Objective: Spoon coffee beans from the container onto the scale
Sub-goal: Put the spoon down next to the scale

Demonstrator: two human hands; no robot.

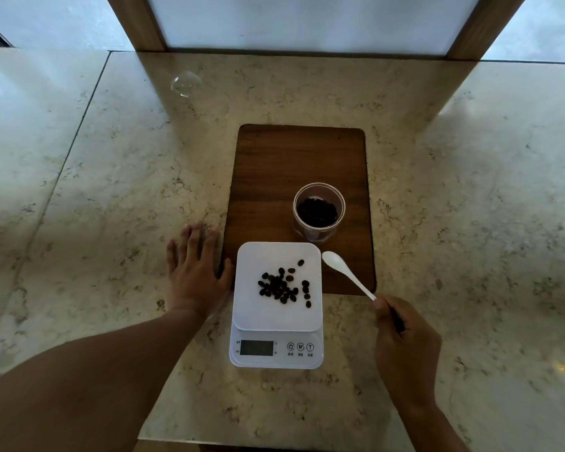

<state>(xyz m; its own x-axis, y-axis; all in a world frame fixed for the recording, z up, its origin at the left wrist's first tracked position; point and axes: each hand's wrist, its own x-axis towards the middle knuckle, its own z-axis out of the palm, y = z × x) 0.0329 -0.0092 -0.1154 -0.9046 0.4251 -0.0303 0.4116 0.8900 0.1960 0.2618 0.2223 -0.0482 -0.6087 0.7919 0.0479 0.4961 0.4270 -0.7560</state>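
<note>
While my right hand (402, 334) pinches the white spoon (346, 274) by its handle end at lower right, bowl empty and raised beside the scale (276, 321), my left hand (193, 272) lies flat, fingers spread, on the marble counter (111, 190). Coffee beans (284, 285) sit scattered on the scale's platform. Beyond, mid-frame, the container (318, 210) stands on the wooden board (291, 164), beans inside.

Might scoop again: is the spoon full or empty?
Empty. The spoon bowl shows plain white, no beans, held by the right hand beside the scale.
</note>
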